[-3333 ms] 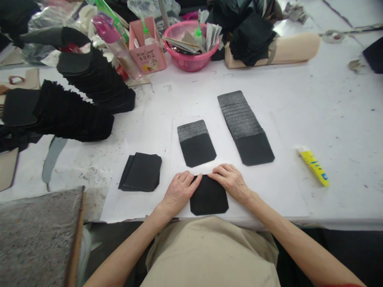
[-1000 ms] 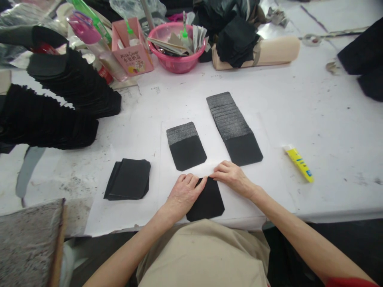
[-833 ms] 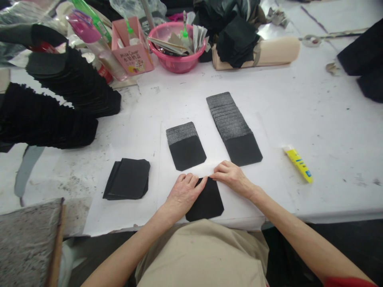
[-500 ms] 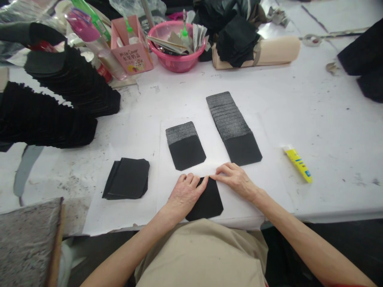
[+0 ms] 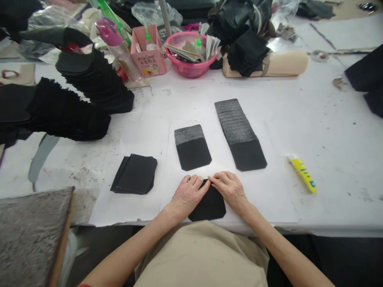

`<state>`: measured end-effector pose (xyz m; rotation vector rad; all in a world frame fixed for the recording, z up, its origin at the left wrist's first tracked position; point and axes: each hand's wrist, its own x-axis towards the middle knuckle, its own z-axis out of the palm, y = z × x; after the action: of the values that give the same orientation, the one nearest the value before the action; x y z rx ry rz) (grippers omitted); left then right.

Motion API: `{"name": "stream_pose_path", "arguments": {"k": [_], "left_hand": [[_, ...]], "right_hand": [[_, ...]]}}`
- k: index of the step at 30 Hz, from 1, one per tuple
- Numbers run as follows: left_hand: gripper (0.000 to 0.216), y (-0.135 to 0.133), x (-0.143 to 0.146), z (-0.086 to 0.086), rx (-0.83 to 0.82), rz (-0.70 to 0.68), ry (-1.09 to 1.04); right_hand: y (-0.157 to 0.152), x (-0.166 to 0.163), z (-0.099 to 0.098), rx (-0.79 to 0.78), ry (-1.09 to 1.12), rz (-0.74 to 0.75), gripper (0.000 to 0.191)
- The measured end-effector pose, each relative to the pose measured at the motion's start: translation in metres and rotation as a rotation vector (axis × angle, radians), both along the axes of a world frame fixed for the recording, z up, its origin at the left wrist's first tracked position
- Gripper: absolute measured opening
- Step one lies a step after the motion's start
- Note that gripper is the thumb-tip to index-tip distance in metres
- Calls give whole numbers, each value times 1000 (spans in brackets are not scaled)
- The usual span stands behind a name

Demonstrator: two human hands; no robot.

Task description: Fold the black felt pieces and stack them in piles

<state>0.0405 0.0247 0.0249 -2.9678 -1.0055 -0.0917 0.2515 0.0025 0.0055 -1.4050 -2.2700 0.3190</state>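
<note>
A black cut piece (image 5: 209, 207) with clipped corners lies on white paper (image 5: 269, 199) at the table's near edge. My left hand (image 5: 188, 194) lies flat on its left side, fingers stretched out. My right hand (image 5: 229, 188) presses on its top right edge, fingers together and flat. The fingertips of both hands meet at the piece's top edge. Just beyond them lies a short fanned row of black and grey pieces (image 5: 192, 146), and to its right a longer fanned row (image 5: 241, 134).
A small stack of black pieces (image 5: 134, 174) lies left of my hands. A yellow glue tube (image 5: 303, 173) lies to the right. Big heaps of black pieces (image 5: 68, 99) fill the left. A pink bowl (image 5: 191, 56), a pink box (image 5: 148, 52) and a beige roll (image 5: 269, 63) stand at the back.
My right hand has slid left along the piece's top edge until its fingertips meet my left hand's. The view has shifted a little; the piece stays in place.
</note>
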Motion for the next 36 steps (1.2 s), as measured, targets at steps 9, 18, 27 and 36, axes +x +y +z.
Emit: {"name": "stream_pose_path", "arguments": {"k": [9,18,27,36], "left_hand": [[25,-9,-41,-15,56,103,-253],[22,-13,-55,-22,69,139,-351],[7,-12,-54,-19,42,187,-432],[13,-11,-57,-23,-79,316,-508]], "right_hand": [[-11,5,-2,26,-76,-77,31],[-19,6,-2,71,-130,-164,30],[-18,5,4,82,1,-227,19],[7,-28,14,-41,-76,-123,10]]}}
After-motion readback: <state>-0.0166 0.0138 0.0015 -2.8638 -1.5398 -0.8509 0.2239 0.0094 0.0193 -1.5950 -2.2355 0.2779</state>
